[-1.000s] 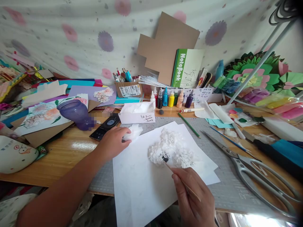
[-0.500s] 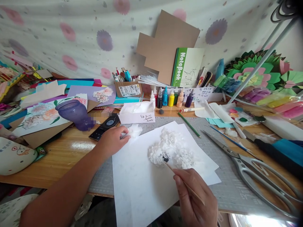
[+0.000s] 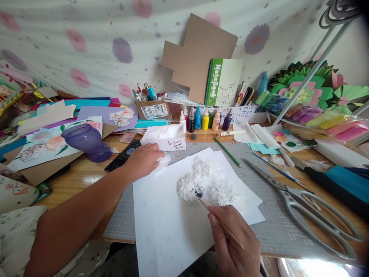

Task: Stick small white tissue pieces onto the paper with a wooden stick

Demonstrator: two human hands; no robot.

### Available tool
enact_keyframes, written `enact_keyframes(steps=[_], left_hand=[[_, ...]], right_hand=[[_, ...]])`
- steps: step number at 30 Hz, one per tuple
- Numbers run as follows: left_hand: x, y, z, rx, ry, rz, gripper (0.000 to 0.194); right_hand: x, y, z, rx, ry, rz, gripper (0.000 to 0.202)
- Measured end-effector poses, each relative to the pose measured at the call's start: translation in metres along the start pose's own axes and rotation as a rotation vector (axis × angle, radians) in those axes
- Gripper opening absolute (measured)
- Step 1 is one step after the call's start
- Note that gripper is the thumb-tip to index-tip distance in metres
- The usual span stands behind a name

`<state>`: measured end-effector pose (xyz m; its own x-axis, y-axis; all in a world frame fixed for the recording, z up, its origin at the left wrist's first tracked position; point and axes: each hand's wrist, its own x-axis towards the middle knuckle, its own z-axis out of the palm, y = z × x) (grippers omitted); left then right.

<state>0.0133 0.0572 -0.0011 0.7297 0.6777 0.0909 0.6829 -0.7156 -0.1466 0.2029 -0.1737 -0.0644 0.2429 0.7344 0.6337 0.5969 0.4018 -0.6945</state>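
My right hand (image 3: 233,238) is closed round a thin wooden stick (image 3: 223,225), whose tip meets a dark patch among the ruffled white paper flowers (image 3: 206,175). These flowers form a cluster on overlapping white sheets (image 3: 161,215). Beyond the sheets' left corner, my left hand (image 3: 148,159) has its fingers curled down on small pieces of white tissue paper (image 3: 163,163). Its fingertips are partly hidden, and the fingers look pressed together on the tissue.
A white box (image 3: 175,143) of tissue stands behind my left hand, beside a black device (image 3: 121,159). Paint bottles (image 3: 205,120) line the back. Large scissors (image 3: 288,192) and a green pencil (image 3: 227,152) lie right; a purple vase (image 3: 86,140) lies left.
My left hand has moved slightly forward and right over the tissue pieces, covering more of them. The right hand and stick tip stay nearly in place. The whole view has shifted a little.
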Motion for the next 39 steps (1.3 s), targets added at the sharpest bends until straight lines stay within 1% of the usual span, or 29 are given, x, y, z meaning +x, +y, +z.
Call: enact_keyframes(steps=[2,6,8,10,11,13,16,18,20,23,26,30,34,39], left_hand=[[0.003,0.001,0.0,-0.011,0.029,0.028,0.019],[0.005,0.002,0.0,-0.073,0.108,0.016,0.021],[0.003,0.005,-0.004,-0.11,0.141,0.0,0.018],[-0.003,0.012,-0.011,-0.178,0.153,0.009,0.015],[-0.008,0.017,-0.016,-0.244,0.147,0.024,0.013],[-0.017,0.031,-0.027,-0.449,0.109,0.056,0.011],[-0.03,0.053,-0.037,-0.781,0.001,0.033,0.011],[-0.034,0.066,-0.037,-0.966,-0.053,0.006,0.013],[-0.035,0.075,-0.034,-1.122,-0.08,-0.007,0.014],[-0.032,0.086,-0.027,-1.264,-0.101,-0.004,0.015],[-0.028,0.094,-0.02,-1.261,-0.124,0.015,0.021],[-0.025,0.101,-0.009,-1.149,-0.16,-0.026,0.033],[-0.022,0.103,-0.003,-1.034,-0.233,-0.07,0.031],[-0.02,0.101,-0.003,-0.932,-0.29,-0.105,0.026]], right_hand=[[0.0,0.0,0.0,-0.001,0.001,0.004,0.019],[0.001,-0.001,0.0,0.003,0.002,0.01,0.019],[0.001,-0.001,0.0,-0.005,0.001,0.014,0.019],[0.001,-0.001,-0.001,-0.016,0.001,0.018,0.019],[0.001,-0.002,-0.001,-0.025,0.004,0.015,0.019],[0.003,-0.003,-0.002,-0.046,0.009,-0.004,0.02],[0.006,-0.005,-0.002,-0.078,0.007,-0.035,0.022],[0.007,-0.006,-0.001,-0.093,0.015,-0.035,0.023],[0.008,-0.006,-0.001,-0.103,0.029,-0.025,0.022],[0.009,-0.006,0.0,-0.088,0.007,-0.025,0.023],[0.01,-0.007,-0.002,-0.058,-0.038,-0.055,0.023],[0.013,-0.009,-0.004,-0.055,-0.061,-0.062,0.02],[0.014,-0.009,-0.003,-0.054,-0.061,-0.066,0.019],[0.012,-0.01,-0.005,-0.03,-0.059,-0.048,0.02]])
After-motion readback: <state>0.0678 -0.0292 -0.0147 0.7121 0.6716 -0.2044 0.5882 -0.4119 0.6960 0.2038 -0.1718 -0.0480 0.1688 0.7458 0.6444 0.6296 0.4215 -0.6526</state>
